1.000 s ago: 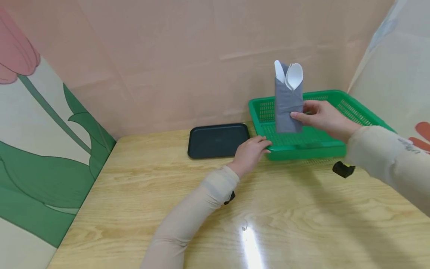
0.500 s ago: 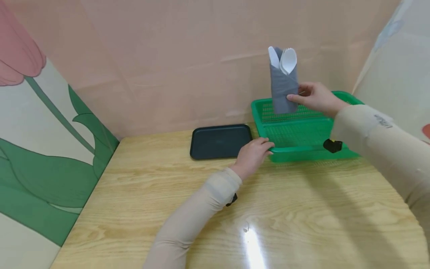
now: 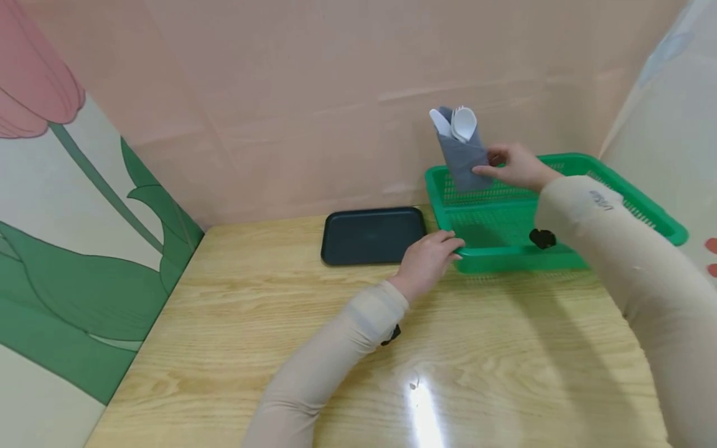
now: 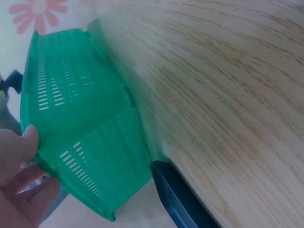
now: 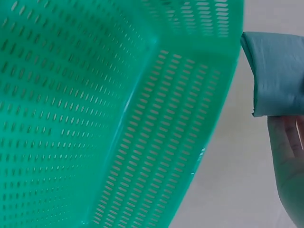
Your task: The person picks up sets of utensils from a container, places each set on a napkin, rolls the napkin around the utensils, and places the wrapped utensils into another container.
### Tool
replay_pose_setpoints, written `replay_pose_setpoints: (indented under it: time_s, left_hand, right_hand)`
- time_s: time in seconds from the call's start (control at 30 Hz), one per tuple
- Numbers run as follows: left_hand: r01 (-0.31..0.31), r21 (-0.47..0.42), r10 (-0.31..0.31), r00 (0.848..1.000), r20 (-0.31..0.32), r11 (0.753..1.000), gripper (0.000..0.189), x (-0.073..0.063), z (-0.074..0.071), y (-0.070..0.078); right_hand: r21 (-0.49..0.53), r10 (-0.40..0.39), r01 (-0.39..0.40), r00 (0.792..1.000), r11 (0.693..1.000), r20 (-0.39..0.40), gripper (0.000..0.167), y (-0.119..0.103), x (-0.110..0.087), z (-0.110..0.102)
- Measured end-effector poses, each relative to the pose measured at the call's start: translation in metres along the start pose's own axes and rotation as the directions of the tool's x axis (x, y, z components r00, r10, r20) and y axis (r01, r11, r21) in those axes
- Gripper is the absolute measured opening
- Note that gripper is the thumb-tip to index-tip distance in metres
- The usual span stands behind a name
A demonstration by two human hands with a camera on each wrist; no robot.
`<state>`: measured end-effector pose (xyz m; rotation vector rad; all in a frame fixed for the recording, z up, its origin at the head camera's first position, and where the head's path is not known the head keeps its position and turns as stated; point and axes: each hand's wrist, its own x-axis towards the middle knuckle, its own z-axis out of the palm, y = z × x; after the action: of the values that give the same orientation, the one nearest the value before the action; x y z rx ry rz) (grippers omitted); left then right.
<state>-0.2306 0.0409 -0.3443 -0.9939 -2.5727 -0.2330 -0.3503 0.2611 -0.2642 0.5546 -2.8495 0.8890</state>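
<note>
My right hand (image 3: pixel 518 167) pinches the side of a grey napkin pouch (image 3: pixel 463 168) between thumb and fingers. A white plastic spoon (image 3: pixel 464 124), a fork (image 3: pixel 455 114) behind it and a knife (image 3: pixel 440 122) stick out of its top, which tilts left. The pouch is held up over the left back part of a green slotted basket (image 3: pixel 504 261). In the right wrist view the pouch's folded bottom (image 5: pixel 280 73) shows beside the basket rim. My left hand (image 3: pixel 427 258) grips the basket's front left corner, thumb and fingers around the rim in the left wrist view.
A dark rectangular tray (image 3: pixel 372 236) lies left of the basket, close to its corner. The wooden table (image 3: pixel 252 311) meets a pink backdrop (image 3: pixel 280 124) at the back. Floral sheets (image 3: pixel 67 280) stand at the left and right sides.
The right hand has moved left; the pouch first rose, then came down somewhat, and now leans left. The left hand keeps its grip on the basket corner.
</note>
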Motion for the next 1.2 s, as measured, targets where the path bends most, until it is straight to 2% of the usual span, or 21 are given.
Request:
replay_pose_setpoints:
  time_s: [0.23, 0.43, 0.53, 0.63, 0.77, 1.0, 1.1, 1.2]
  left_hand:
    - [-0.003, 0.020, 0.003, 0.999, 0.036, 1.000, 0.030, 0.001, -0.003, 0.004]
    - [-0.001, 0.016, 0.000, 0.998, 0.070, 1.000, 0.031, 0.002, -0.005, 0.008]
    - [-0.014, 0.023, 0.012, 0.998, 0.067, 1.000, 0.030, 0.002, -0.004, 0.011]
    - [-0.029, 0.025, 0.028, 0.998, 0.050, 0.999, 0.030, 0.003, -0.004, 0.013]
    - [-0.036, 0.027, 0.035, 0.999, 0.037, 0.999, 0.030, 0.003, -0.003, 0.015]
    - [-0.040, 0.040, 0.039, 0.999, 0.025, 0.998, 0.030, 0.002, -0.006, 0.014]
    - [-0.039, 0.041, 0.038, 0.999, 0.027, 0.998, 0.030, 0.002, -0.007, 0.014]
    - [-0.036, 0.044, 0.034, 0.999, 0.034, 0.998, 0.030, 0.002, -0.009, 0.014]
  right_hand:
    - [-0.025, 0.004, -0.001, 0.996, 1.000, 0.092, 0.042, 0.019, 0.012, 0.006]
    - [-0.032, 0.022, -0.016, 0.986, 0.999, 0.166, 0.042, 0.029, 0.013, 0.012]
    - [-0.026, 0.041, -0.036, 0.972, 0.999, 0.230, 0.045, 0.038, 0.009, 0.018]
    - [0.004, 0.084, -0.089, 0.948, 0.996, 0.308, 0.051, 0.048, 0.004, 0.022]
    - [0.046, 0.151, -0.188, 0.892, 0.981, 0.427, 0.059, 0.056, -0.001, 0.026]
    - [0.070, 0.176, -0.274, 0.772, 0.959, 0.611, 0.069, 0.059, -0.001, 0.033]
    - [0.073, 0.184, -0.316, 0.708, 0.946, 0.682, 0.071, 0.060, 0.002, 0.035]
    - [0.075, 0.186, -0.366, 0.627, 0.928, 0.757, 0.068, 0.063, 0.005, 0.037]
